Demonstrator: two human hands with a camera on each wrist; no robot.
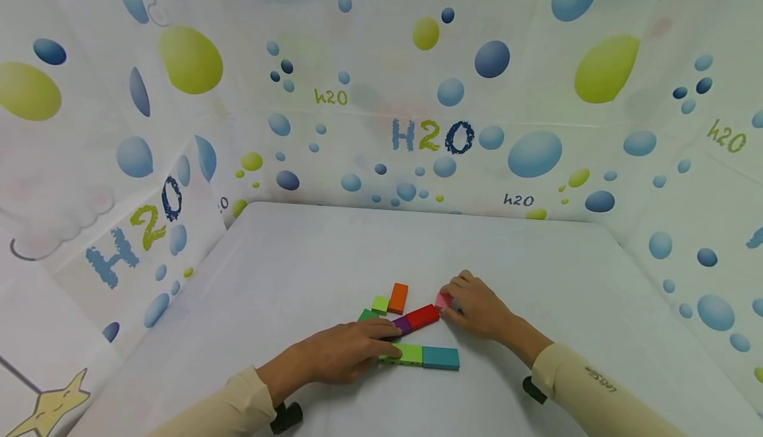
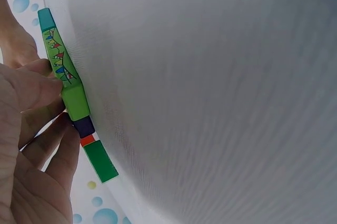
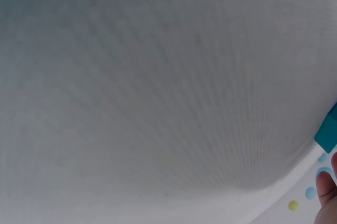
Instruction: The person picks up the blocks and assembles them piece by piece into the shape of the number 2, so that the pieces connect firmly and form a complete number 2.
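Note:
My right hand (image 1: 477, 308) pinches a pink block (image 1: 441, 300) by the end of a red block (image 1: 423, 318). The red one meets a purple block (image 1: 403, 325) in a slanting row. Fingers of my left hand (image 1: 348, 351) rest on the purple end, while its thumb touches a light green block (image 1: 411, 355) in front. That block carries printed bunting in the left wrist view, and a teal block (image 1: 441, 358) adjoins its right end. Behind the left fingers a green block (image 1: 367, 315) shows partly. Only the right fingertips (image 3: 326, 187) appear in the right wrist view.
Behind the slanting row stand an orange block (image 1: 398, 298) and a small lime block (image 1: 380, 304), side by side. White cloth covers the table (image 1: 298, 258). A curtain (image 1: 369, 59) printed with bubbles and lettering hangs around its back and sides.

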